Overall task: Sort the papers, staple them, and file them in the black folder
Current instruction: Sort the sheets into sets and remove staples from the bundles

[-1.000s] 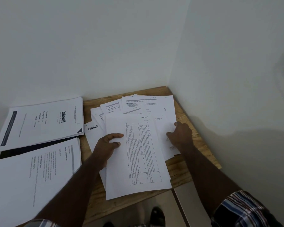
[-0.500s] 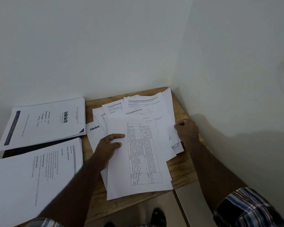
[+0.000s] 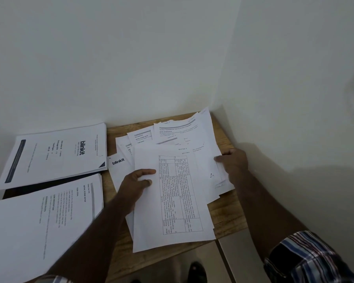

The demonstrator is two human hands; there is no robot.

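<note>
**Corner Desk, Bare Walls**

Wooden table (image 3: 223, 221) pushed into a corner, light brown grain showing along the right and near edges. Behind and to the right, plain pale walls (image 3: 131, 58) meeting in a vertical seam just above the far corner of the tabletop. Below the near edge, a strip of pale floor (image 3: 200, 260) crossed by a straight dark line. On that floor, the toe of a dark shoe (image 3: 196, 269).

Loose printed papers (image 3: 178, 152) lie fanned and overlapping on the right, a table-printed sheet (image 3: 172, 201) on top; two sorted stacks (image 3: 53, 154) cover the black folder (image 3: 47, 183) at left.
</note>
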